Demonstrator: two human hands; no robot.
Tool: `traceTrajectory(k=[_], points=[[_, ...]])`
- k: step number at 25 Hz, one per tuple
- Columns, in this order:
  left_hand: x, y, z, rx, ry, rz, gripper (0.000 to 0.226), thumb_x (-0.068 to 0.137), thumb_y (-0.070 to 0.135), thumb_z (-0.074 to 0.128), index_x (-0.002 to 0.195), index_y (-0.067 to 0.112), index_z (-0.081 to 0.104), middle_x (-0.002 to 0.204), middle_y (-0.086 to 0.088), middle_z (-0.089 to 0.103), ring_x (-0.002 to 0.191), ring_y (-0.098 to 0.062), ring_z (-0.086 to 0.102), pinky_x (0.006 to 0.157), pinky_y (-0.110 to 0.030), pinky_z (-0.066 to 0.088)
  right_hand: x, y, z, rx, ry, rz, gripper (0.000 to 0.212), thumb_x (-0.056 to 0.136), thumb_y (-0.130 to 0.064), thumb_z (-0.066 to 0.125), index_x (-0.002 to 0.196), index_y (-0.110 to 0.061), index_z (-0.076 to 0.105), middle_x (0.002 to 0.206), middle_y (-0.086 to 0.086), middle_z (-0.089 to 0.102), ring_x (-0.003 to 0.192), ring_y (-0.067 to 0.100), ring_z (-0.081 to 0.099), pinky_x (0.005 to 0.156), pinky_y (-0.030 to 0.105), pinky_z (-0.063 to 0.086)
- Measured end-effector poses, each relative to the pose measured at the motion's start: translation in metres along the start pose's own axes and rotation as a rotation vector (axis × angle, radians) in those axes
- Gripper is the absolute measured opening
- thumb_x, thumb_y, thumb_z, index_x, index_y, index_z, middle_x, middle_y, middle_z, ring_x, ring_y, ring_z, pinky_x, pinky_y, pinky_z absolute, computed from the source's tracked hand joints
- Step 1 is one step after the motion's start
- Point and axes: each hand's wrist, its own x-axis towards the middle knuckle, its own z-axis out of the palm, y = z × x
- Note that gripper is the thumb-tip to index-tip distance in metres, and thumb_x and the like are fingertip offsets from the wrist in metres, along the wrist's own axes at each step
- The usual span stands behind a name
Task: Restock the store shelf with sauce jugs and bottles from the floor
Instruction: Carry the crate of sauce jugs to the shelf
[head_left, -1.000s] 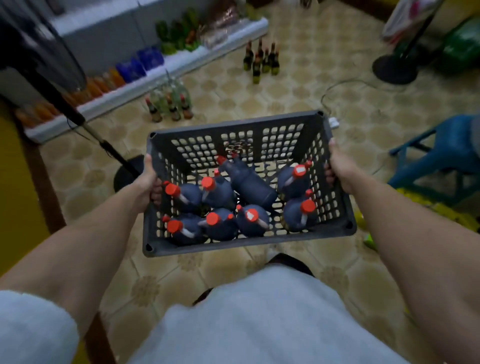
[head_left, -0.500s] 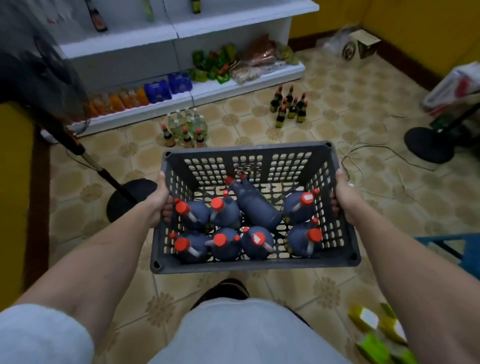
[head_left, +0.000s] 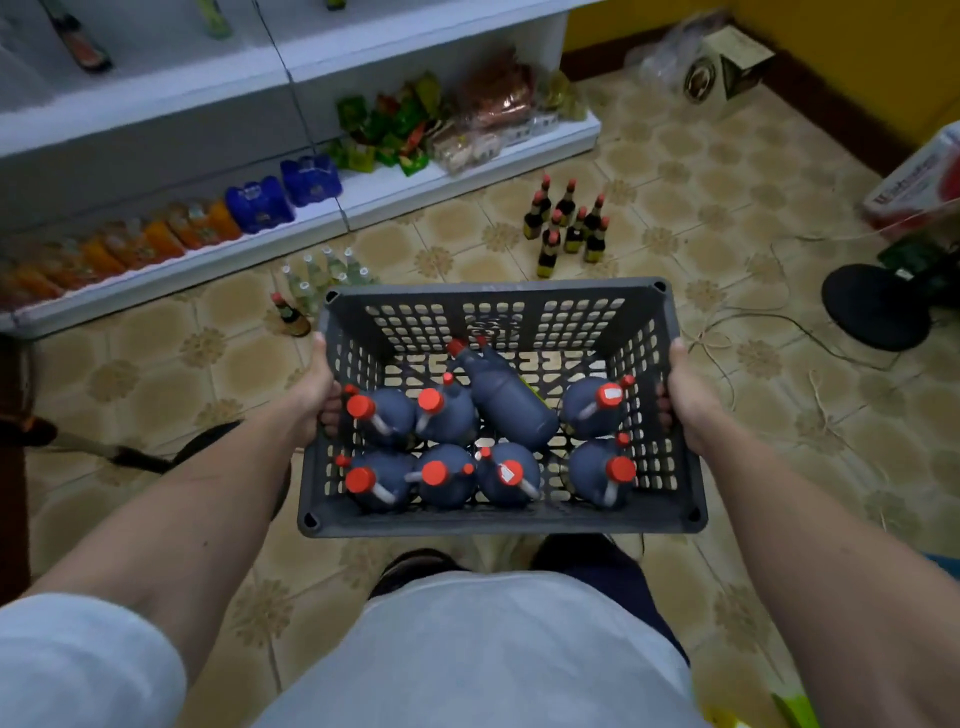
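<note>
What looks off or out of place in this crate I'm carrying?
One sauce jug lies on its side in the grey crate, cap toward the far wall, while the other seven stand upright. No spill shows. The left hand and right hand grip the crate's two short sides.

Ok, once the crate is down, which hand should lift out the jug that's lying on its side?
Probably the right hand: the tipped jug lies right of the crate's middle, base toward that side. The left hand would cross upright jugs.
</note>
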Motion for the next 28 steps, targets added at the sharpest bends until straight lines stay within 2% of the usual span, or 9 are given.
traceTrajectory(k=[3, 10, 14, 17, 19, 22, 24, 26, 28], points=[[0.053, 0.071, 0.010, -0.037, 0.041, 0.004, 0.072, 0.075, 0.093, 0.011, 0.055, 0.024, 0.022, 0.048, 0.003, 0.021, 0.044, -0.015, 0.016, 0.049, -0.029, 0.014, 0.077, -0.068, 0.008, -0.013, -0.039, -0.013, 0.076, 0.076, -0.090, 0.028, 0.066, -0.018, 0.049, 0.060, 0.003, 0.048, 0.053, 0.020, 0.043, 0.054, 0.032, 0.035], [0.161, 0.211, 0.041, -0.165, 0.118, -0.038, 0.073, 0.079, 0.090, 0.009, 0.053, 0.023, 0.024, 0.047, 0.002, 0.021, 0.043, -0.015, 0.016, 0.050, -0.030, 0.013, 0.229, -0.237, 0.028, -0.086, -0.203, -0.092, 0.072, 0.077, -0.091, 0.025, 0.063, -0.022, 0.041, 0.059, 0.000, 0.038, 0.051, 0.017, 0.033, 0.051, 0.031, 0.027], [0.214, 0.282, 0.038, -0.221, 0.161, -0.055, 0.074, 0.076, 0.091, 0.008, 0.055, 0.023, 0.024, 0.046, 0.002, 0.020, 0.043, -0.016, 0.016, 0.049, -0.030, 0.014, 0.285, -0.337, 0.052, -0.145, -0.186, -0.112, 0.069, 0.087, -0.081, 0.025, 0.064, -0.019, 0.043, 0.060, 0.002, 0.040, 0.052, 0.018, 0.035, 0.052, 0.031, 0.028], [0.269, 0.327, 0.026, -0.254, 0.171, -0.085, 0.074, 0.077, 0.091, 0.008, 0.055, 0.022, 0.025, 0.045, 0.002, 0.022, 0.043, -0.017, 0.017, 0.049, -0.030, 0.015, 0.339, -0.397, 0.090, -0.156, -0.181, -0.133, 0.067, 0.087, -0.081, 0.027, 0.064, -0.020, 0.043, 0.059, 0.002, 0.040, 0.050, 0.018, 0.034, 0.050, 0.029, 0.027], [0.312, 0.353, 0.016, -0.272, 0.170, -0.091, 0.074, 0.079, 0.089, 0.008, 0.055, 0.022, 0.027, 0.045, 0.002, 0.023, 0.044, -0.016, 0.018, 0.049, -0.030, 0.016, 0.376, -0.426, 0.121, -0.156, -0.184, -0.122, 0.067, 0.083, -0.085, 0.027, 0.062, -0.023, 0.042, 0.057, 0.000, 0.038, 0.046, 0.016, 0.032, 0.046, 0.028, 0.025], [0.396, 0.390, -0.006, -0.282, 0.172, -0.135, 0.073, 0.081, 0.088, 0.010, 0.054, 0.022, 0.027, 0.044, 0.003, 0.022, 0.042, -0.015, 0.018, 0.049, -0.029, 0.015, 0.439, -0.458, 0.177, -0.183, -0.174, -0.065, 0.072, 0.073, -0.093, 0.028, 0.061, -0.024, 0.048, 0.056, -0.001, 0.044, 0.044, 0.015, 0.039, 0.046, 0.027, 0.031], [0.457, 0.406, -0.019, -0.282, 0.213, -0.178, 0.073, 0.079, 0.089, 0.013, 0.054, 0.023, 0.026, 0.047, 0.003, 0.022, 0.042, -0.016, 0.017, 0.048, -0.030, 0.015, 0.488, -0.471, 0.217, -0.205, -0.178, -0.020, 0.081, 0.056, -0.103, 0.030, 0.062, -0.025, 0.051, 0.056, -0.002, 0.049, 0.047, 0.016, 0.044, 0.047, 0.028, 0.036], [0.522, 0.413, -0.026, -0.277, 0.234, -0.216, 0.074, 0.081, 0.088, 0.013, 0.051, 0.023, 0.027, 0.045, 0.002, 0.021, 0.040, -0.016, 0.016, 0.047, -0.029, 0.014, 0.550, -0.472, 0.256, -0.204, -0.167, 0.028, 0.086, 0.040, -0.108, 0.032, 0.065, -0.028, 0.050, 0.063, -0.002, 0.049, 0.051, 0.016, 0.044, 0.048, 0.028, 0.036], [0.599, 0.413, -0.027, -0.283, 0.229, -0.236, 0.074, 0.082, 0.087, 0.010, 0.048, 0.023, 0.027, 0.043, 0.002, 0.020, 0.038, -0.016, 0.015, 0.047, -0.029, 0.013, 0.644, -0.456, 0.300, -0.200, -0.194, 0.080, 0.090, 0.039, -0.109, 0.033, 0.071, -0.028, 0.056, 0.073, -0.001, 0.056, 0.060, 0.018, 0.051, 0.057, 0.031, 0.043]])
